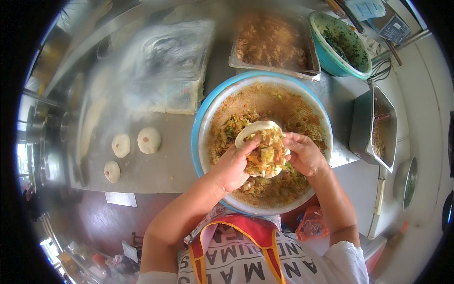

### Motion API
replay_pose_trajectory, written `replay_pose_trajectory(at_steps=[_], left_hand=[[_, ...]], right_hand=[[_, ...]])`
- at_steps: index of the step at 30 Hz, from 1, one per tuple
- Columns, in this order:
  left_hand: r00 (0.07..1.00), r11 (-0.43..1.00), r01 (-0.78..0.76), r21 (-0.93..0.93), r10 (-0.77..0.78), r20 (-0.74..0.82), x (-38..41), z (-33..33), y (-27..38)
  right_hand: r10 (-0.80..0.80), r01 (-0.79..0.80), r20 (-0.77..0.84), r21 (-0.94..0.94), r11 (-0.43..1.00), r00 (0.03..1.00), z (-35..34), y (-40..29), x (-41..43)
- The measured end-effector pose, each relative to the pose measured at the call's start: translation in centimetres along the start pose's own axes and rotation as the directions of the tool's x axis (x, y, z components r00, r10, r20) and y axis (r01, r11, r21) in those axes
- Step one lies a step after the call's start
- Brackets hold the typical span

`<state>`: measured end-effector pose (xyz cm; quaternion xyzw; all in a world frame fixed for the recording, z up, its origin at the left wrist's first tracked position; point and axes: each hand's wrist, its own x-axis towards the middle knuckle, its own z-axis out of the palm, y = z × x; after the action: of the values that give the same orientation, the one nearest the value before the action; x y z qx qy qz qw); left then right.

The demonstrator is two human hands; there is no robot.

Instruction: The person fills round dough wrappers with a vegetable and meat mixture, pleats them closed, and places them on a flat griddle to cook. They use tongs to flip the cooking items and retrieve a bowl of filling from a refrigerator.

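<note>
My left hand (236,164) holds a round dough wrapper (248,130) from below and the left, its thumb on the filling. Chopped vegetable filling (266,152) is heaped on the dough. At the wrapper's right edge, the fingers of my right hand (305,152) pinch the rim. Both hands are above a large white basin (321,170) with a blue rim, which holds more of the chopped vegetable mix (237,122). Three round pieces of filled dough (149,140) sit on the metal worktop to the left, each with a small reddish spot on top.
Behind the basin stands a metal tray of brownish filling (271,42), beside a green bowl of chopped greens (345,46). A deep metal pan (385,131) is at the right. A plastic-looking container (181,96) stands at the back left, blurred by haze. The worktop (159,177) ends near my body.
</note>
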<state>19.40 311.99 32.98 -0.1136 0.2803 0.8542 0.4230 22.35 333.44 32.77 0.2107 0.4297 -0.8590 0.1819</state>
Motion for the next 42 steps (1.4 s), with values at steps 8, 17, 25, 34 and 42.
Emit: replay_pose_trajectory(at_steps=[8, 17, 25, 34, 42], left_hand=[[0.992, 0.994, 0.038, 0.100, -0.049, 0.113, 0.4, 0.4, 1.4], [1.000, 0.922, 0.005, 0.387, -0.007, 0.003, 0.8, 0.5, 1.4], [0.999, 0.949, 0.044, 0.311, -0.048, 0.005, 1.4, 0.1, 2.3], [0.957, 0.831, 0.117, 0.544, -0.242, 0.163, 2.7, 0.1, 3.7], [0.992, 0.810, 0.124, 0.573, -0.103, -0.069, 1.9, 1.1, 4.1]], right_hand=[[-0.115, 0.114, 0.071, 0.008, 0.993, 0.991, -0.7, -0.3, 0.4], [-0.269, 0.289, 0.120, -0.202, 0.936, 0.956, 0.5, -1.3, -0.2], [-0.298, 0.327, 0.191, -0.147, 0.933, 0.935, 0.7, -1.5, 0.0], [-0.173, 0.179, 0.047, -0.358, 0.917, 0.984, 0.6, -1.3, -0.2], [-0.322, 0.290, 0.051, -0.581, 0.761, 0.945, 1.5, -1.8, -0.2]])
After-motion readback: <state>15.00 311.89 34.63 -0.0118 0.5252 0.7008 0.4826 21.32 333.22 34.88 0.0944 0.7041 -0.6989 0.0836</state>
